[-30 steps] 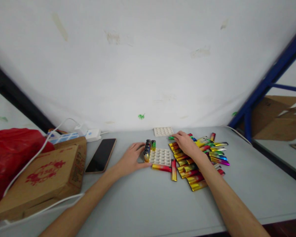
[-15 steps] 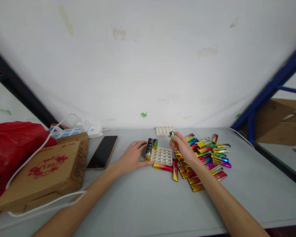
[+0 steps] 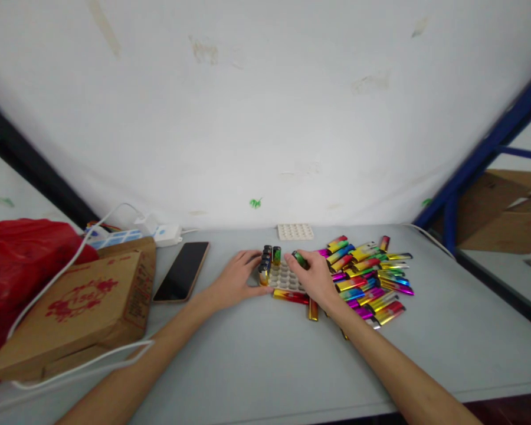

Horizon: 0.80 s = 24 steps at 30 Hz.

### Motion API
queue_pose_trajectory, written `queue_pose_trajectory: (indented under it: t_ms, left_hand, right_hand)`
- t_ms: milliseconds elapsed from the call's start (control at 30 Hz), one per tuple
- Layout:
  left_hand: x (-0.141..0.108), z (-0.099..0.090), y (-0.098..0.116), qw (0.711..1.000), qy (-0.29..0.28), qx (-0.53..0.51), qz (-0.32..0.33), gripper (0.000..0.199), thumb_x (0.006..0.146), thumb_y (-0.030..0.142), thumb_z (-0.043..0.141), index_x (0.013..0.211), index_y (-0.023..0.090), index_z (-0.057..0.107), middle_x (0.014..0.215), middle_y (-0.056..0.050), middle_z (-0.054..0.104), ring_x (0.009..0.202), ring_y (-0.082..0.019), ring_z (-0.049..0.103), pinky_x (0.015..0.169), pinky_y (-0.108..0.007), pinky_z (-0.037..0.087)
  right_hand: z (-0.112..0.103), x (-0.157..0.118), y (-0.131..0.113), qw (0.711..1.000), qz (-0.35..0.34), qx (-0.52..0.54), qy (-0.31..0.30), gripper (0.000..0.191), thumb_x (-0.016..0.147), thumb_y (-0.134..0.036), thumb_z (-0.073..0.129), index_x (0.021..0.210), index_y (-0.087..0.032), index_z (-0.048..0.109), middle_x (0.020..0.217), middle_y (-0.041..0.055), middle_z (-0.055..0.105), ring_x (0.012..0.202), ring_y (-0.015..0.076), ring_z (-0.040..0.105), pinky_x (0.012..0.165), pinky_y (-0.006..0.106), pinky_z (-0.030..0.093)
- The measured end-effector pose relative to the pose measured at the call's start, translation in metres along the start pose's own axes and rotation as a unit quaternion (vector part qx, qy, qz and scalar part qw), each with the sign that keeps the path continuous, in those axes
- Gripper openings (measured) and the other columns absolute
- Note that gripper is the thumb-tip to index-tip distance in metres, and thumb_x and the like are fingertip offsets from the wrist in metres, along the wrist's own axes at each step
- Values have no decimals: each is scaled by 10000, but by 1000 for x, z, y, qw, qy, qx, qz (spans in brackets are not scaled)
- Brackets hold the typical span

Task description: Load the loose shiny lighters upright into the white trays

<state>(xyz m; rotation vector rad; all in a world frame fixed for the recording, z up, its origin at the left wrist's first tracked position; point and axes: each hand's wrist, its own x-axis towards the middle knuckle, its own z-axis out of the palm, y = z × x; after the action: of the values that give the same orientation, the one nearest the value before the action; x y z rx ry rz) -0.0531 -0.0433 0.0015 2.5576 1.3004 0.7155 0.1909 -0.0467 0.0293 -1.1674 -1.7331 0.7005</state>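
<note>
A cream tray [image 3: 287,280] with rows of round sockets lies on the grey table. Several lighters [image 3: 266,264] with black tops stand upright in a row along its left edge, and a green-yellow lighter [image 3: 277,255] stands beside them. My left hand [image 3: 236,277] is spread around the tray's left end, thumb at the near corner, fingertips by the standing lighters. Above the tray's right part, my right hand [image 3: 315,274] pinches a green lighter [image 3: 299,258], tilted, its lower end hidden. A red-yellow lighter [image 3: 291,296] lies along the tray's near edge.
To the right lies a loose pile of shiny coloured lighters [image 3: 367,268]. A second cream tray [image 3: 295,231] is by the wall. At left are a phone [image 3: 182,271], a cardboard box [image 3: 84,295], a red bag [image 3: 22,265] and a white cable [image 3: 84,366].
My right hand has moved left and down with the green lighter, from beside the pile to over the tray. My left hand stays at the tray's left end.
</note>
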Motion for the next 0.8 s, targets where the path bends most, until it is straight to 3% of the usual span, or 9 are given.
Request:
queue_pose_trajectory:
  t_ms: [100, 367, 533, 700, 800]
  left_hand:
    - [0, 0, 0, 1000, -7, 3, -6, 752, 834, 617, 849, 1406, 169, 657, 1479, -192, 632, 1376, -391, 577, 1189, -553, 467]
    - [0, 0, 1, 1000, -6, -2, -7, 738, 834, 617, 852, 1388, 165, 672, 1477, -192, 635, 1382, -390, 578, 1196, -543, 465]
    - [0, 0, 1, 1000, -6, -3, -6, 745, 835, 612, 849, 1412, 182, 656, 1487, -188, 630, 1380, -389, 578, 1192, -556, 467]
    - [0, 2, 0, 1000, -1, 0, -2, 726, 836, 607, 852, 1403, 197, 662, 1475, -175, 638, 1363, -384, 589, 1186, -540, 476]
    - [0, 2, 0, 1000, -1, -1, 1, 738, 835, 624, 847, 1411, 202, 658, 1474, -169, 641, 1350, -386, 597, 1183, -545, 476]
  right_hand:
    - [2, -1, 0, 1000, -4, -14, 18, 460, 933, -506, 547, 593, -237, 394, 553, -44, 375, 590, 136, 399, 578, 277, 278]
    - [8, -3, 4, 1000, 3, -24, -8, 386, 922, -451, 527, 617, -233, 438, 564, -40, 434, 596, 146, 457, 598, 277, 297]
    - [7, -3, 2, 999, -11, -34, -22, 443, 999, -539, 537, 685, -237, 453, 592, -50, 463, 596, 148, 480, 604, 276, 316]
    - [1, -1, 1, 995, -59, -57, -54, 316, 1104, -454, 428, 918, -238, 563, 792, 6, 655, 751, 195, 619, 699, 294, 430]
    - [-3, 1, 3, 987, -116, -100, -41, 310, 1111, -415, 434, 918, -230, 591, 935, 72, 692, 891, 226, 648, 801, 320, 470]
